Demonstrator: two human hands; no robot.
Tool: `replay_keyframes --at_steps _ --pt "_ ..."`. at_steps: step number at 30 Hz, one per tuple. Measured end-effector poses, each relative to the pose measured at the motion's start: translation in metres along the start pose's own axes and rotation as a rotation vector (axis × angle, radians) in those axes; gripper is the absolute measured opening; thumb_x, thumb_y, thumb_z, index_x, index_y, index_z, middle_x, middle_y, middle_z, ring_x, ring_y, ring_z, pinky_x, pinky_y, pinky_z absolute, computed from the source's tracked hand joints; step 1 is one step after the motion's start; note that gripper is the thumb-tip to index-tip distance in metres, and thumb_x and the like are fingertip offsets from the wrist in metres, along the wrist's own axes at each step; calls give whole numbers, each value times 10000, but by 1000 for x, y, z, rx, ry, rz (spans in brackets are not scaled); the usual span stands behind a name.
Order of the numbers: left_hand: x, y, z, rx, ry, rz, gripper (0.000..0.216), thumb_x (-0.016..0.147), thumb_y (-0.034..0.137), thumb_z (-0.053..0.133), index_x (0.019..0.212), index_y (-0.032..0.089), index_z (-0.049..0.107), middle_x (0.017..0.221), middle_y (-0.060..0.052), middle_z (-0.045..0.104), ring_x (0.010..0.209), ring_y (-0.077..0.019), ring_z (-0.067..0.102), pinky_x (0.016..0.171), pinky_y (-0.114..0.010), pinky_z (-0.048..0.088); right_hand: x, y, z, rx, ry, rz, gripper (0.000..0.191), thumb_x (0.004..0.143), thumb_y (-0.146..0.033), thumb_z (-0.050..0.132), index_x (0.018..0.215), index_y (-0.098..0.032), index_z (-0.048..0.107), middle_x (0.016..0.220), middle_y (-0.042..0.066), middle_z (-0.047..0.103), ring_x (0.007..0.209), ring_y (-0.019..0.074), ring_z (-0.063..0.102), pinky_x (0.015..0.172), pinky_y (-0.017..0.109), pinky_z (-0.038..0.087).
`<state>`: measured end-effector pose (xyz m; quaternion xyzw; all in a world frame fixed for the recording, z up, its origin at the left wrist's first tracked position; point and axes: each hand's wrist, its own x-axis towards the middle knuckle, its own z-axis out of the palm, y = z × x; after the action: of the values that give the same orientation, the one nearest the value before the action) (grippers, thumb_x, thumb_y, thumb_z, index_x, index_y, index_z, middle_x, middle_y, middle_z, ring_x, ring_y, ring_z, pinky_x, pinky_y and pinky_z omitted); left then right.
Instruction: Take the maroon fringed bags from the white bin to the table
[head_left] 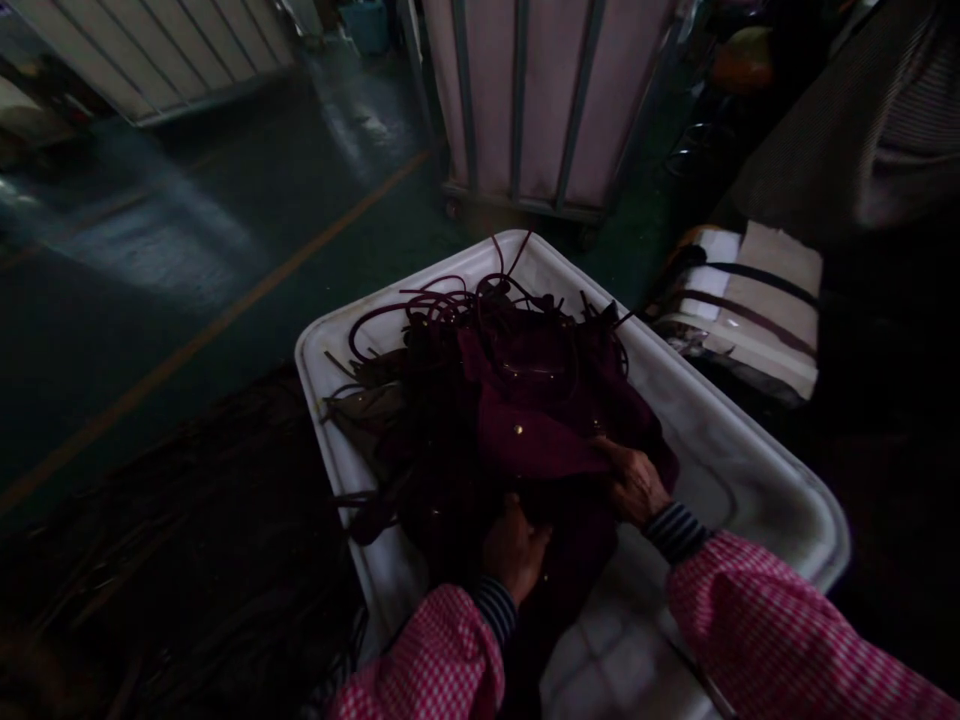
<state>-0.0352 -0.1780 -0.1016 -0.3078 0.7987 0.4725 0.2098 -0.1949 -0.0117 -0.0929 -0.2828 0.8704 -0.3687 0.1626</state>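
Both of your hands are down in the big white plastic tub [757, 455], working at the heap of dark maroon leather pieces [540, 420] piled in its middle. Your left hand [514, 550] is curled and pressed into the near, shadowed edge of the heap; it looks closed on a fold of the material, though the dim light keeps me from being certain. Your right hand [634, 480] lies just beside it, fingers bent over the top edge of a broad maroon panel with small brass studs [519, 429], and seems to pinch that edge. A tangle of thin maroon straps [435, 305] loops across the far side of the heap and spills toward the tub's far rim. Beyond the tub stands a tall pale cloth cart with metal bars [540, 100], and to the right lies a stack of cream cardboard bound with dark bands [757, 300].

By my reading, you are at the gathering stage: you have hold of one piece but have not yet freed it from the pile. The next move calls for a firm grip with both hands and a slow lift, since the straps lie over and around the panel and could drag other pieces along if you pull fast
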Motion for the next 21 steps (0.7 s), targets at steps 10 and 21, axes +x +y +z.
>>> replay_keyframes --at_steps 10,21 --pt "-2 -25 19 1070 -67 654 541 950 42 417 1486 101 459 1455 -221 473 1371 -405 419 1071 -603 443 -3 -9 -15 -84 -15 -85 370 869 -285 511 1195 -181 651 1176 105 691 1093 277 664 914 363 523" --pt "-7 -51 -18 1061 -120 748 397 1046 199 427 1432 138 503 1496 -156 470 1409 -364 395 1146 -647 338 -29 -25 28 -266 -148 -85 599 805 -138 667 1385 -138 517 1241 98 585 1128 269 509 951 367 490"
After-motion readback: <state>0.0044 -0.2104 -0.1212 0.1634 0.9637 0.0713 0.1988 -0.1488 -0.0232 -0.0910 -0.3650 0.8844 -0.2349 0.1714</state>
